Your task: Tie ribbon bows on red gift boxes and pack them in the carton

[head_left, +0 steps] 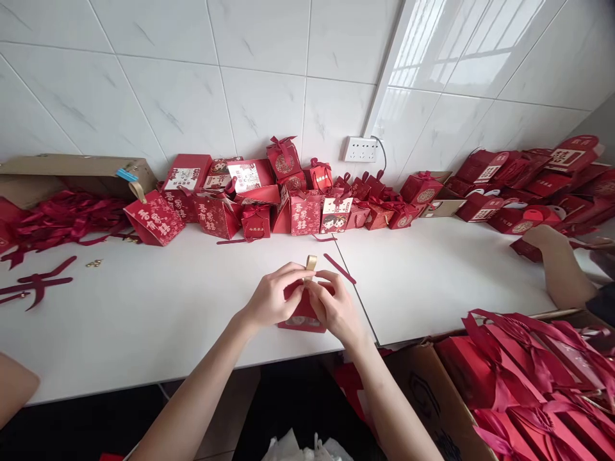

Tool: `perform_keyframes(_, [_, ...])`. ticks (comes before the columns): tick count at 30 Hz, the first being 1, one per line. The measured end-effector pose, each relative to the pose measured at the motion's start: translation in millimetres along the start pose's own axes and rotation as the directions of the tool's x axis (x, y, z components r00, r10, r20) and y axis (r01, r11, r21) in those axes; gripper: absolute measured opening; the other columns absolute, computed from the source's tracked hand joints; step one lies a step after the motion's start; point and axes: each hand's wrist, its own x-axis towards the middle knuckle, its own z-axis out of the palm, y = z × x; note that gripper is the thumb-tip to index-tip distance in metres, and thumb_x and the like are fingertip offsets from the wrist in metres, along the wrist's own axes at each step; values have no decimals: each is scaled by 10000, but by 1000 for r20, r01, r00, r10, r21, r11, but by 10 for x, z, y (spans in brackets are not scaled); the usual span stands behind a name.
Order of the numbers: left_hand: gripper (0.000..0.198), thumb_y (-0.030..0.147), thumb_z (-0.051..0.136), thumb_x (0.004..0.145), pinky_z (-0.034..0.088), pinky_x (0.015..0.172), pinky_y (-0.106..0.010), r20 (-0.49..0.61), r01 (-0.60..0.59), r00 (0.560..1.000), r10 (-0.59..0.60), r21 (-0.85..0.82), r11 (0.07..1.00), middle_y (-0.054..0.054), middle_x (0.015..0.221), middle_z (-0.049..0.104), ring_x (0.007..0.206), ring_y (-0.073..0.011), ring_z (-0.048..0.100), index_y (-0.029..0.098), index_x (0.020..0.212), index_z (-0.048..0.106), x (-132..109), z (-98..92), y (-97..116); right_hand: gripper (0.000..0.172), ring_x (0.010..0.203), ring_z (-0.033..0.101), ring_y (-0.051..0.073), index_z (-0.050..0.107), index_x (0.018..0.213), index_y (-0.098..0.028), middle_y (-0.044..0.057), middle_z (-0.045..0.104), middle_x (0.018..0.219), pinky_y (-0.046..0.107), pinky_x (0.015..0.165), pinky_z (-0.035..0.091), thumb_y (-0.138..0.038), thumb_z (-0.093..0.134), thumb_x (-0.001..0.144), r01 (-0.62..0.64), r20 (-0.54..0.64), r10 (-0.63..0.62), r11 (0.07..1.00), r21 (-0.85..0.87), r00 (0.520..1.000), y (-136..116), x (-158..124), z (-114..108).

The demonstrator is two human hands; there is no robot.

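A small red gift box (302, 315) stands on the white table (158, 320) right in front of me. My left hand (275, 296) and my right hand (336, 306) are both closed on its top edge. A gold handle loop (311, 262) sticks up between my fingertips, pinched there. A loose red ribbon strip (339, 267) lies on the table just beyond my right hand.
Several finished red boxes (307, 208) line the tiled wall. A cardboard box of red ribbons (67, 192) lies at the back left. A carton of flat red boxes (538, 384) sits at lower right. Another person's arm (557, 266) rests at the right, and an elbow (14, 387) at far left.
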Motion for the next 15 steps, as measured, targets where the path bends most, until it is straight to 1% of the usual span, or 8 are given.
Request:
perform_keyframes(3, [374,44,432,803,524,815,-257,4,-8,1000,8,1,1000,-39,1041,638,932,-139,626,204,1093,606,-5,9,-4,319,871,607,167,525,1149,-229,108,474,1067,255,706,588,-77,486,870,52,-79,-52,999,-5,996,30,-16,23])
perform_keyframes(5, [384,37,425,802,524,817,-256,6,-12,1000,12,-3,1000,-40,1036,637,931,-139,626,201,1099,604,-5,12,-5,310,893,605,170,539,1119,-251,93,486,1054,255,713,591,-80,496,864,67,-116,-65,998,16,991,59,-30,44])
perform_keyframes(9, [381,40,425,806,522,825,-260,11,-11,1000,11,-10,1000,-42,1030,638,926,-139,626,199,1102,604,-8,14,-3,251,849,621,162,589,1011,-275,61,535,1033,265,705,581,-96,509,854,60,-127,-49,995,85,991,136,-69,82])
perform_keyframes(12, [371,47,429,807,520,834,-265,0,-10,1000,10,1,1000,-43,1037,638,933,-142,623,202,1092,608,-11,14,4,205,853,622,179,587,941,-253,64,548,980,265,664,567,-91,553,819,106,-153,-93,991,79,984,163,-76,89])
perform_keyframes(14, [351,60,441,813,518,834,-265,-3,-11,1000,11,4,1000,-44,1033,638,935,-143,621,199,1089,608,-12,15,7,229,842,616,179,557,956,-242,65,548,941,270,647,560,-72,555,803,111,-183,-99,992,58,978,147,-62,83])
perform_keyframes(15, [336,71,451,820,517,833,-265,-3,-12,1000,12,2,1000,-45,1029,637,936,-144,620,198,1089,608,-11,15,5,247,828,613,175,539,985,-239,64,551,926,278,645,558,-71,548,805,92,-195,-78,994,62,978,129,-53,80])
